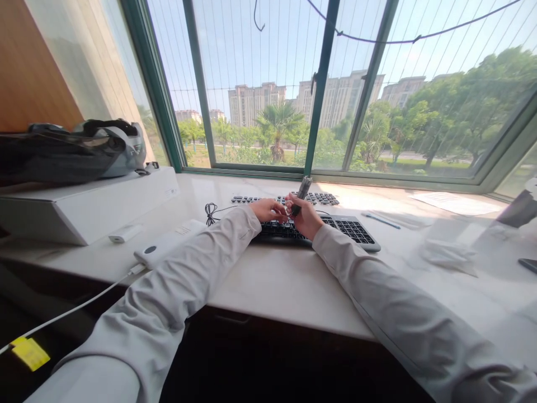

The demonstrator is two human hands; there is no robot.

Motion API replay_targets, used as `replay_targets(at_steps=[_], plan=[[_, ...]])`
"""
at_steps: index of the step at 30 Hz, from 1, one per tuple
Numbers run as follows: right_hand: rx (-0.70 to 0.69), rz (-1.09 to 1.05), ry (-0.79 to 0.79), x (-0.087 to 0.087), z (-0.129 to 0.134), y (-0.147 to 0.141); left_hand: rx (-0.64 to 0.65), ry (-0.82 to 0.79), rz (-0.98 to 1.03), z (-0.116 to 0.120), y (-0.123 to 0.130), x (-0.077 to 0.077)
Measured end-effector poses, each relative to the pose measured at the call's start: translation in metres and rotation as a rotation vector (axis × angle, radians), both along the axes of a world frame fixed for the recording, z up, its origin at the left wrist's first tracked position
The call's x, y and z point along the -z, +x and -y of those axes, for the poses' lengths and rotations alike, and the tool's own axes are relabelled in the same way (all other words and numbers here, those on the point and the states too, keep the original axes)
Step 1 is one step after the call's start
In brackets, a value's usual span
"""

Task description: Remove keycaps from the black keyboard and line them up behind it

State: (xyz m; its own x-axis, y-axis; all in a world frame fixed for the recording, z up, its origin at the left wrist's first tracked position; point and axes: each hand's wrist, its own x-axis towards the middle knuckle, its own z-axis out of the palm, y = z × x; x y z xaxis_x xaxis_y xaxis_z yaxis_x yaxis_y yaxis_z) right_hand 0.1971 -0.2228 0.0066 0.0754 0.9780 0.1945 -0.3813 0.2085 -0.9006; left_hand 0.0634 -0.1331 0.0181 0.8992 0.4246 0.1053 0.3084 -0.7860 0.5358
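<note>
My right hand grips a stubby dark tool with a grey upper end, held upright and leaning slightly right; its exact kind is unclear. Beside it, my left hand has its fingers bent together close to the right fingertips, and anything between them is too small to make out. Both hands are over a black keyboard, whose right part shows bare square sockets without keycaps. Behind the keyboard, loose dark keycaps lie in rows. The hands cover the keyboard's middle.
A bundled black cable lies left of the keyboard. Further left are a white power bank-like device with a cable, a small white object and a white box bearing a dark bag. A pen and clear plastic lie right.
</note>
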Motion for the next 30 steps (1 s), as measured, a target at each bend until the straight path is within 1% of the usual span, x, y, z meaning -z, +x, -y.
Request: replay_targets(at_steps=[4, 8, 14, 17, 22, 26, 30], plan=[[0.051, -0.003, -0.029, 0.003, -0.002, 0.002, 0.012, -0.036, -0.054, 0.000, -0.004, -0.006], [0.049, -0.013, -0.072, 0.005, -0.004, 0.002, 0.000, -0.070, -0.104, -0.001, -0.011, -0.014], [0.046, -0.062, -0.071, 0.005, -0.003, 0.000, 0.010, -0.071, -0.130, -0.001, -0.018, -0.021], [0.029, -0.094, -0.081, 0.003, -0.001, 0.000, 0.002, -0.036, -0.149, -0.001, -0.018, -0.022], [0.010, -0.086, -0.063, 0.001, 0.001, -0.001, -0.010, -0.012, -0.152, -0.006, -0.017, -0.017], [-0.007, -0.077, -0.063, 0.003, -0.001, 0.000, 0.000, 0.001, -0.157, -0.006, -0.017, -0.017], [0.015, -0.013, -0.053, 0.007, -0.005, -0.001, -0.003, -0.019, -0.167, -0.003, -0.017, -0.019]])
